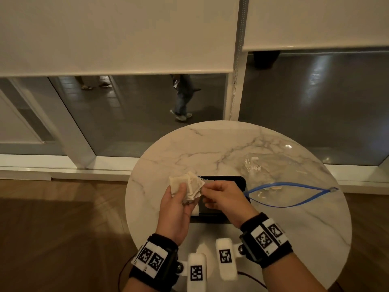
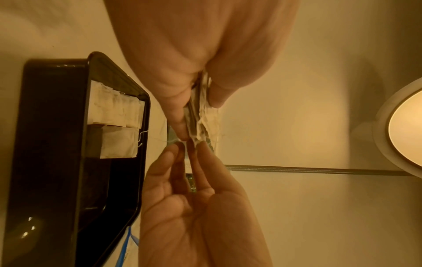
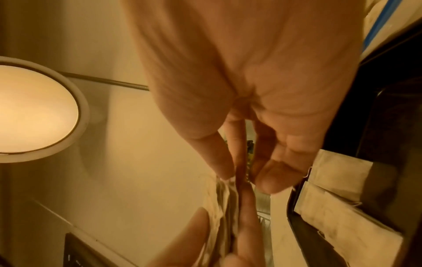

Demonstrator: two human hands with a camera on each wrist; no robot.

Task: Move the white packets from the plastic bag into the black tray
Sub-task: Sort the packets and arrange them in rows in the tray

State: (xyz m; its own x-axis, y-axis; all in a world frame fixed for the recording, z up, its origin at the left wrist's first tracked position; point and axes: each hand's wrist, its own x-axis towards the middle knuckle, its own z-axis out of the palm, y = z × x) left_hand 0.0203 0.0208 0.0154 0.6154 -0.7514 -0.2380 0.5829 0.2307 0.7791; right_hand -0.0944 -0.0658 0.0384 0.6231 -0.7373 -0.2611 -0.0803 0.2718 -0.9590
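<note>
Left hand (image 1: 175,204) grips a fanned bunch of thin white paper packets (image 1: 187,185) while our right hand (image 1: 226,197) pinches one at its edge.

We hold the bunch above the near-left corner of the shallow black plastic tray (image 1: 242,183), which the left wrist view shows already holding several packets (image 2: 114,122). They look light, limp and easily torn, with loose threads that may snag, so we judge a gentle pinch at an edge best. Beyond the tray, the clear plastic bag with a blue zip (image 1: 294,186) lies open on the round marble table (image 1: 210,144).
</note>
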